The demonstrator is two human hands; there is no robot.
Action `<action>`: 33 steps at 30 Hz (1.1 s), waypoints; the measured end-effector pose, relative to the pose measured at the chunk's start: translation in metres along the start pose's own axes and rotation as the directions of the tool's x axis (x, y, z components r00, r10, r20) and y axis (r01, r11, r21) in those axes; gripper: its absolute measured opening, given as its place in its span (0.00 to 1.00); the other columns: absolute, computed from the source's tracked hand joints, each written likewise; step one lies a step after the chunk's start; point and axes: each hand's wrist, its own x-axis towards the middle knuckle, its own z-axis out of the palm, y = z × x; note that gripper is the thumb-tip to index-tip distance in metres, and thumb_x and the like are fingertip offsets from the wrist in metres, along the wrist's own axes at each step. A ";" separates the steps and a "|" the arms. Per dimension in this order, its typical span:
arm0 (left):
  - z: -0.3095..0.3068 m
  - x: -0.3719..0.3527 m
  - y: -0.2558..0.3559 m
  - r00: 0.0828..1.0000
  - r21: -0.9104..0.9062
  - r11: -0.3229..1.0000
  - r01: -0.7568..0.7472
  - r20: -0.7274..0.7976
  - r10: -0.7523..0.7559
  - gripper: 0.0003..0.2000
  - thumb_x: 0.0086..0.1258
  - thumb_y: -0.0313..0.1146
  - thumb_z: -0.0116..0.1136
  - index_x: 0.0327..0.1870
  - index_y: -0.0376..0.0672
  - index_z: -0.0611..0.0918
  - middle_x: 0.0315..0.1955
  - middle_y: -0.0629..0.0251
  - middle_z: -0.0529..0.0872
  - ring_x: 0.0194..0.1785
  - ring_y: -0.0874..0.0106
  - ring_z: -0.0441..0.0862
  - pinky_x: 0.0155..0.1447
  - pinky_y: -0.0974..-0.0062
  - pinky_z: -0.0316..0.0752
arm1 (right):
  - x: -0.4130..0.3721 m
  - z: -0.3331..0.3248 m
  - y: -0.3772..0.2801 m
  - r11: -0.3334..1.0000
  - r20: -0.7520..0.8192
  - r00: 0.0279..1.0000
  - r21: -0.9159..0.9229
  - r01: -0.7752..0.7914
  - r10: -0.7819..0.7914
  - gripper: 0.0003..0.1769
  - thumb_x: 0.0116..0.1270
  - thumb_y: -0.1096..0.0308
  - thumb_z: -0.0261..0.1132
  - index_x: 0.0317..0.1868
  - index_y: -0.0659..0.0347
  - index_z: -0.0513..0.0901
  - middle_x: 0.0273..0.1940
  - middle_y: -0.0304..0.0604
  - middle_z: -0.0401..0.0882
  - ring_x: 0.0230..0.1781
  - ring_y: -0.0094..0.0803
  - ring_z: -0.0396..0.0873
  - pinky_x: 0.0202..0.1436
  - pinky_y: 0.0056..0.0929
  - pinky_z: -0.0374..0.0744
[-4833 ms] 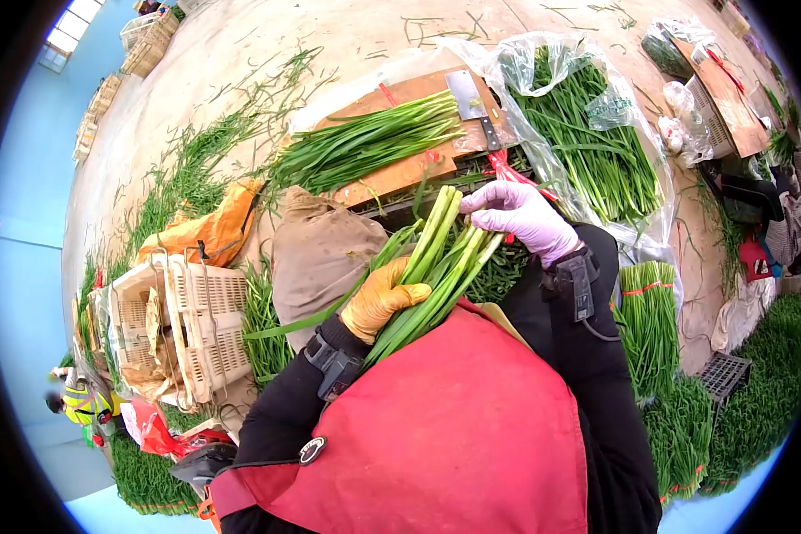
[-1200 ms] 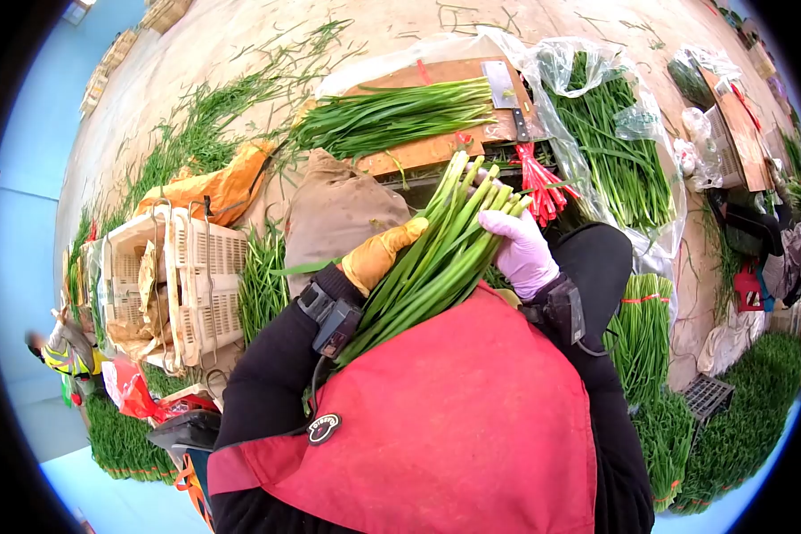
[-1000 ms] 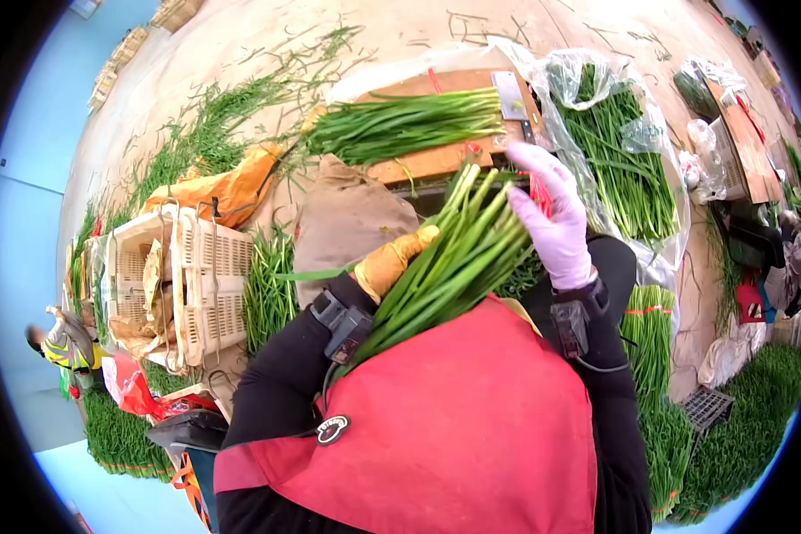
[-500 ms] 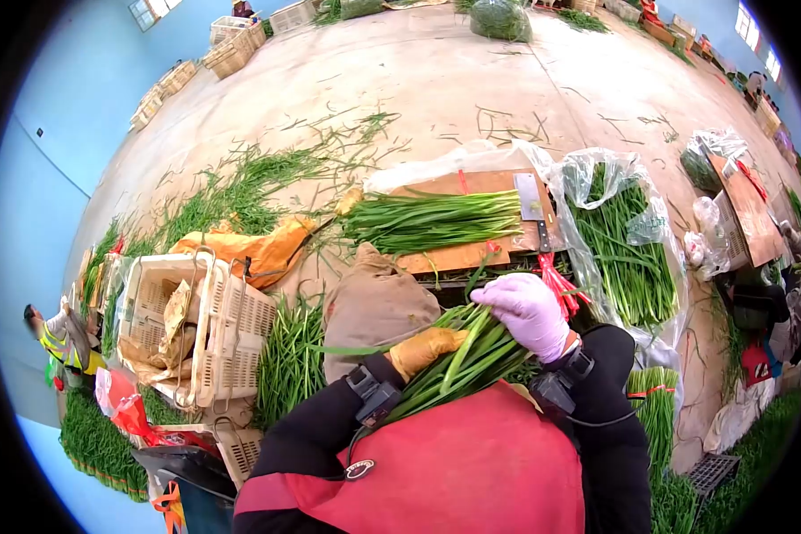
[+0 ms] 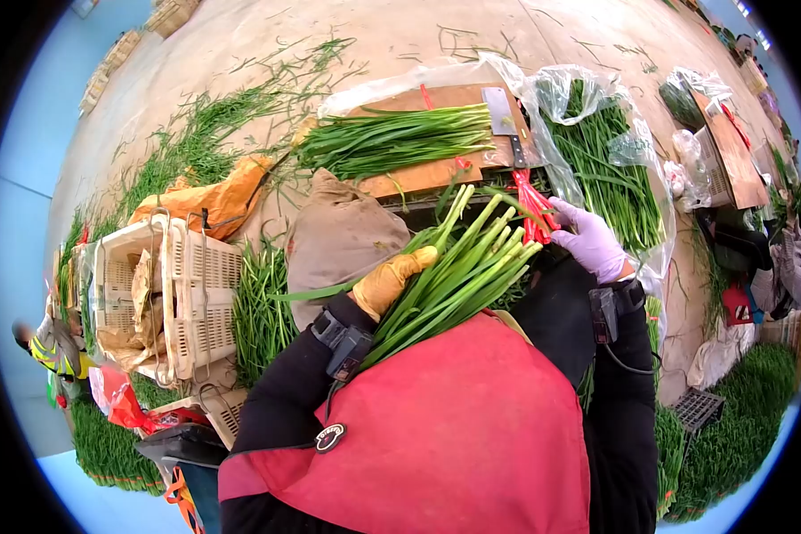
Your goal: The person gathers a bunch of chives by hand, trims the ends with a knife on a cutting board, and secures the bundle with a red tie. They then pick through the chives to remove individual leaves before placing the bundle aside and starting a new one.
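My left hand [image 5: 393,280], in a yellow-orange glove, is closed around a bunch of garlic chives [image 5: 458,276] above my lap. Their pale cut ends fan out up and to the right. My right hand [image 5: 589,240], gloved in lavender, is just right of those ends, thumb and fingers drawn together on what looks like a loose leaf [image 5: 529,214]. Red ties [image 5: 532,198] hang beside its fingertips. Beyond both hands, more chives [image 5: 400,141] lie on a wooden board [image 5: 384,185], with a cleaver [image 5: 504,120] at their right end.
A brown sack [image 5: 338,240] sits left of the board, near a cream plastic crate [image 5: 203,294] and an orange sack [image 5: 206,198]. On the right, clear plastic [image 5: 654,214] wraps more chives. Loose leaves litter the floor. A person in a yellow vest [image 5: 55,356] is at far left.
My right hand has moved off the bunch to the right, beside the red ties. The bunch's pale ends now show spread apart, still in my left hand. The view has tilted downward.
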 end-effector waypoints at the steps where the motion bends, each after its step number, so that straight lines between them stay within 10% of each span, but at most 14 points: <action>1: -0.004 0.002 -0.001 1.000 0.024 1.000 0.000 -0.001 0.000 0.25 0.77 0.45 0.52 0.69 0.41 0.72 0.59 0.61 0.81 0.56 0.71 0.82 0.62 0.71 0.76 | -0.003 0.000 -0.002 0.989 0.000 0.999 0.144 -0.033 0.034 0.27 0.68 0.73 0.64 0.68 0.64 0.74 0.50 0.42 0.84 0.45 0.20 0.79 0.51 0.21 0.78; 3: -0.011 0.003 -0.005 0.999 -0.058 0.998 0.038 0.014 -0.037 0.25 0.76 0.45 0.53 0.69 0.41 0.72 0.59 0.61 0.81 0.56 0.70 0.82 0.62 0.71 0.76 | -0.008 -0.001 -0.014 0.900 0.013 0.995 0.425 -0.097 0.101 0.26 0.71 0.71 0.63 0.68 0.64 0.73 0.55 0.42 0.82 0.49 0.22 0.79 0.55 0.23 0.77; 9: -0.018 0.008 -0.011 1.000 0.005 1.000 0.021 -0.014 -0.021 0.30 0.74 0.50 0.55 0.70 0.41 0.71 0.61 0.60 0.80 0.60 0.68 0.80 0.66 0.69 0.73 | 0.003 0.009 -0.052 0.851 -0.055 0.992 0.510 0.127 -0.115 0.20 0.76 0.68 0.59 0.64 0.65 0.77 0.56 0.43 0.82 0.57 0.26 0.79 0.62 0.25 0.75; 14: -0.020 0.006 -0.011 1.000 0.033 0.999 0.025 -0.013 -0.024 0.30 0.74 0.52 0.55 0.70 0.42 0.70 0.62 0.61 0.79 0.60 0.69 0.79 0.66 0.69 0.73 | 0.009 0.019 -0.067 0.665 0.148 0.985 0.745 -0.053 -0.088 0.24 0.75 0.68 0.60 0.69 0.62 0.72 0.54 0.42 0.82 0.56 0.25 0.78 0.61 0.23 0.75; 21: -0.010 0.006 -0.010 1.000 -0.018 1.000 0.010 -0.004 -0.010 0.31 0.71 0.49 0.60 0.70 0.40 0.70 0.59 0.62 0.81 0.58 0.70 0.81 0.64 0.71 0.74 | 0.025 0.052 -0.077 0.794 0.231 0.970 0.602 -0.087 -0.069 0.27 0.71 0.73 0.64 0.70 0.59 0.73 0.50 0.32 0.81 0.47 0.17 0.77 0.54 0.18 0.76; 24: 0.001 0.004 -0.004 0.997 0.292 0.955 -0.053 0.063 0.037 0.31 0.67 0.40 0.65 0.69 0.38 0.71 0.56 0.63 0.82 0.55 0.72 0.81 0.61 0.74 0.75 | 0.030 0.057 -0.077 0.668 0.181 0.977 0.741 -0.062 -0.110 0.24 0.73 0.70 0.62 0.69 0.61 0.74 0.54 0.34 0.81 0.48 0.18 0.78 0.57 0.20 0.75; 31: -0.002 0.001 0.003 0.999 0.216 0.976 0.030 -0.044 -0.021 0.28 0.64 0.29 0.62 0.66 0.34 0.72 0.54 0.63 0.83 0.50 0.75 0.82 0.55 0.76 0.77 | 0.015 0.025 -0.040 0.585 -0.052 0.998 0.811 0.022 0.034 0.24 0.79 0.52 0.52 0.64 0.60 0.78 0.56 0.42 0.84 0.57 0.27 0.81 0.57 0.25 0.77; 33: -0.009 0.002 0.003 0.999 0.221 0.975 0.012 -0.040 -0.003 0.27 0.64 0.28 0.61 0.66 0.34 0.72 0.53 0.62 0.83 0.50 0.74 0.82 0.54 0.76 0.77 | -0.002 0.023 -0.016 0.601 0.024 0.988 0.791 -0.114 0.156 0.24 0.79 0.53 0.52 0.61 0.62 0.80 0.46 0.41 0.87 0.44 0.23 0.84 0.46 0.21 0.79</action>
